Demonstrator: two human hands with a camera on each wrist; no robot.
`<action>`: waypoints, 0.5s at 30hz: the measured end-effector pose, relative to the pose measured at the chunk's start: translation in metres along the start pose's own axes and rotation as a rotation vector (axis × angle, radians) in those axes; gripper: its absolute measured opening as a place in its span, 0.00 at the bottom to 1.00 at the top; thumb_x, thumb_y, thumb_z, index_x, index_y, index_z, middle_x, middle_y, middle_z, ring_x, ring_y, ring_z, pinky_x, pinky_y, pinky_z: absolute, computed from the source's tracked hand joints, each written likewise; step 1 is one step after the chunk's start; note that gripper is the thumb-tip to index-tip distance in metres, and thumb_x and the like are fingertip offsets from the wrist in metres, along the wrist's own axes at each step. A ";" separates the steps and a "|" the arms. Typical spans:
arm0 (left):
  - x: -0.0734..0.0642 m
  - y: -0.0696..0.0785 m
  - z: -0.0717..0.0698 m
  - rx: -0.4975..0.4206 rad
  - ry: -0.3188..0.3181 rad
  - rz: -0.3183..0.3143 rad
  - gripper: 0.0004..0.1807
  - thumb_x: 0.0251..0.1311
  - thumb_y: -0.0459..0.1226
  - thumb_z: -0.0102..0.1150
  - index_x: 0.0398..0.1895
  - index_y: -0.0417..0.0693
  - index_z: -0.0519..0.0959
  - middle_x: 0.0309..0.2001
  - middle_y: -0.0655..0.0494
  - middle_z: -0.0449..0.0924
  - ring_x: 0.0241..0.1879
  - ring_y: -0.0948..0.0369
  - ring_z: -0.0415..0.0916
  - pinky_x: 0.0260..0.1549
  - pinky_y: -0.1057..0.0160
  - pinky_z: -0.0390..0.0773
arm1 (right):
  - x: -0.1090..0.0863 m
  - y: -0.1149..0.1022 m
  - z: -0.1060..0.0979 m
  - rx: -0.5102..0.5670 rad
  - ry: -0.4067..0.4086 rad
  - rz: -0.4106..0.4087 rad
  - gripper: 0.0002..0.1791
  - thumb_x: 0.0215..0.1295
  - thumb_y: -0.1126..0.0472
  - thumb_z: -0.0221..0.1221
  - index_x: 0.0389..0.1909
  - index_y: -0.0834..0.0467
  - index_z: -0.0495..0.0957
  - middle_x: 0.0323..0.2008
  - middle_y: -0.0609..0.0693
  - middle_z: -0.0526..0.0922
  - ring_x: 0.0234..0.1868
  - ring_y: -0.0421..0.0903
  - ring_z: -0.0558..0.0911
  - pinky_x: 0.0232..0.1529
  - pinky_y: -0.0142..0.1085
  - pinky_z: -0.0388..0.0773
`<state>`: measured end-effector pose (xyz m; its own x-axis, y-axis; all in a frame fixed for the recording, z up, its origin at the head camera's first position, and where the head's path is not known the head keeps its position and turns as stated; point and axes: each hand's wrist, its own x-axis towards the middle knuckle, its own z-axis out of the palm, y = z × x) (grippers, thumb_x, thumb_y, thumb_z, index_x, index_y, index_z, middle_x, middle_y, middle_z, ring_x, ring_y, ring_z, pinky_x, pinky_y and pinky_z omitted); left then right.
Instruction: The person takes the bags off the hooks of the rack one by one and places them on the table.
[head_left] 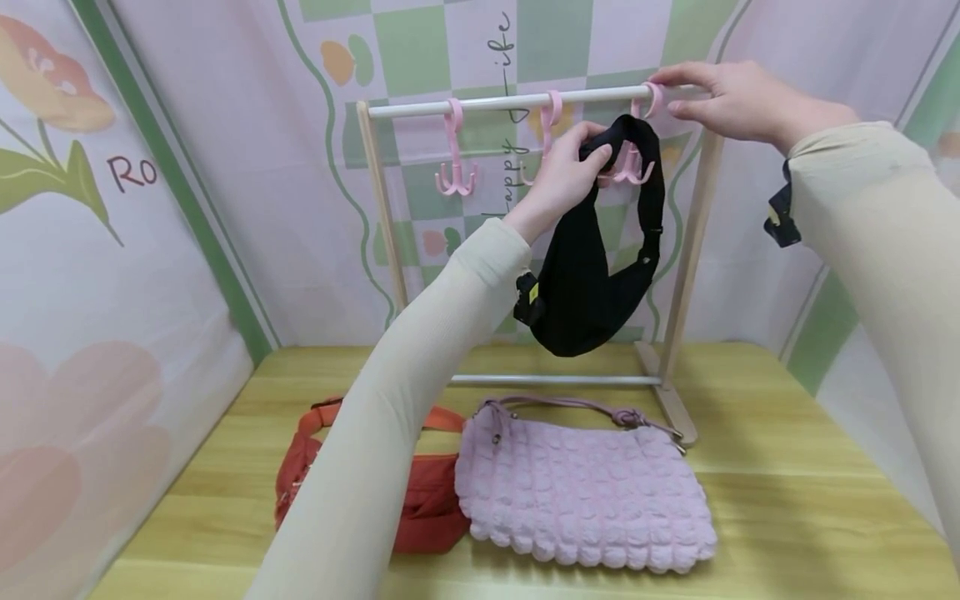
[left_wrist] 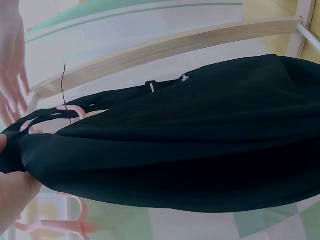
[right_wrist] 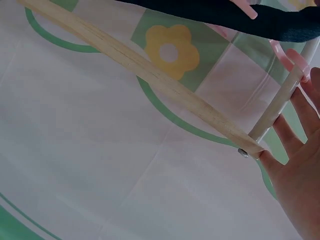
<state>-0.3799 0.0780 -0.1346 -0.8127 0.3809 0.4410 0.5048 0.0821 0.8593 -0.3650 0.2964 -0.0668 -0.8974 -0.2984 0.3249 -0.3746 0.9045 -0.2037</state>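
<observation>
A black shoulder bag (head_left: pixel 573 283) hangs beside the rack's right-hand pink hook (head_left: pixel 630 171). My left hand (head_left: pixel 562 171) grips its strap near the top, thumb over the black fabric. The strap loop passes around the hook's prongs in the head view. In the left wrist view the bag's body (left_wrist: pixel 175 155) stretches across the picture, with part of the hook showing through the loop. My right hand (head_left: pixel 738 100) is up at the rod's right end, index fingertip at the hook's top curl (head_left: pixel 655 98). Its fingers look spread and mostly straight in the right wrist view.
Two more pink hooks, one at the left (head_left: pixel 454 150) and one mid-rod (head_left: pixel 551 112), hang on the white rod (head_left: pixel 502 102). Wooden posts (head_left: pixel 690 250) support the rack. A red bag (head_left: pixel 431 504) and a pink puffy bag (head_left: pixel 585 492) lie on the wooden table (head_left: pixel 810 517).
</observation>
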 end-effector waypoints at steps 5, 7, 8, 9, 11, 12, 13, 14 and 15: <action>-0.001 0.011 -0.003 -0.010 0.026 0.009 0.14 0.69 0.32 0.46 0.56 0.40 0.71 0.45 0.50 0.75 0.37 0.59 0.77 0.36 0.71 0.80 | 0.001 0.000 0.001 0.005 -0.010 0.006 0.29 0.74 0.49 0.40 0.74 0.46 0.50 0.71 0.68 0.52 0.67 0.75 0.51 0.59 0.74 0.46; -0.004 0.017 -0.004 -0.016 0.032 0.014 0.14 0.69 0.31 0.46 0.56 0.39 0.70 0.45 0.49 0.75 0.37 0.58 0.77 0.35 0.71 0.80 | 0.001 0.000 0.001 0.009 -0.011 0.006 0.29 0.74 0.49 0.40 0.74 0.45 0.50 0.71 0.68 0.52 0.67 0.75 0.51 0.59 0.74 0.46; -0.006 0.020 -0.005 -0.010 0.036 0.014 0.14 0.69 0.31 0.46 0.56 0.39 0.70 0.45 0.49 0.75 0.36 0.58 0.77 0.35 0.71 0.80 | 0.001 0.000 0.000 0.011 -0.010 0.006 0.29 0.74 0.49 0.40 0.74 0.46 0.50 0.71 0.68 0.52 0.67 0.75 0.51 0.59 0.74 0.46; -0.008 0.024 -0.005 -0.006 0.039 0.013 0.14 0.69 0.31 0.46 0.55 0.39 0.70 0.45 0.49 0.75 0.37 0.58 0.77 0.34 0.71 0.80 | 0.001 0.000 0.000 0.014 -0.008 0.005 0.29 0.74 0.49 0.40 0.74 0.46 0.50 0.71 0.68 0.52 0.67 0.75 0.52 0.59 0.74 0.46; -0.010 0.029 -0.005 -0.003 0.042 0.008 0.14 0.69 0.31 0.46 0.55 0.39 0.70 0.46 0.50 0.74 0.37 0.57 0.78 0.34 0.71 0.80 | 0.001 0.000 0.000 0.019 -0.005 0.003 0.29 0.74 0.50 0.40 0.74 0.46 0.50 0.71 0.68 0.52 0.67 0.75 0.52 0.59 0.74 0.46; -0.011 0.030 -0.005 -0.004 0.042 0.005 0.14 0.69 0.31 0.46 0.55 0.40 0.70 0.46 0.50 0.74 0.37 0.58 0.78 0.34 0.71 0.80 | 0.001 0.000 0.000 0.022 -0.006 0.003 0.29 0.74 0.50 0.40 0.74 0.46 0.50 0.71 0.68 0.52 0.67 0.75 0.51 0.59 0.74 0.45; -0.011 0.031 -0.005 -0.006 0.042 0.004 0.14 0.69 0.31 0.46 0.55 0.40 0.70 0.47 0.50 0.74 0.38 0.57 0.78 0.34 0.71 0.80 | 0.002 0.001 0.000 0.024 -0.007 0.004 0.29 0.74 0.50 0.40 0.74 0.46 0.50 0.71 0.68 0.52 0.67 0.75 0.51 0.59 0.74 0.45; -0.009 0.030 -0.005 -0.010 0.041 0.003 0.14 0.69 0.32 0.46 0.55 0.40 0.70 0.47 0.50 0.74 0.38 0.57 0.78 0.34 0.71 0.80 | 0.002 0.001 0.000 0.021 -0.008 0.002 0.29 0.74 0.50 0.40 0.74 0.46 0.50 0.71 0.68 0.52 0.67 0.75 0.51 0.59 0.74 0.45; -0.008 0.029 -0.005 -0.014 0.040 0.005 0.14 0.69 0.32 0.46 0.55 0.40 0.70 0.47 0.50 0.74 0.38 0.57 0.78 0.34 0.71 0.79 | 0.002 0.001 0.000 0.019 -0.008 0.002 0.29 0.74 0.49 0.40 0.74 0.46 0.50 0.71 0.68 0.52 0.67 0.75 0.51 0.59 0.74 0.46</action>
<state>-0.3605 0.0726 -0.1122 -0.8214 0.3443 0.4546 0.5045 0.0671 0.8608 -0.3671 0.2969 -0.0669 -0.9002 -0.2990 0.3166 -0.3768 0.8993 -0.2221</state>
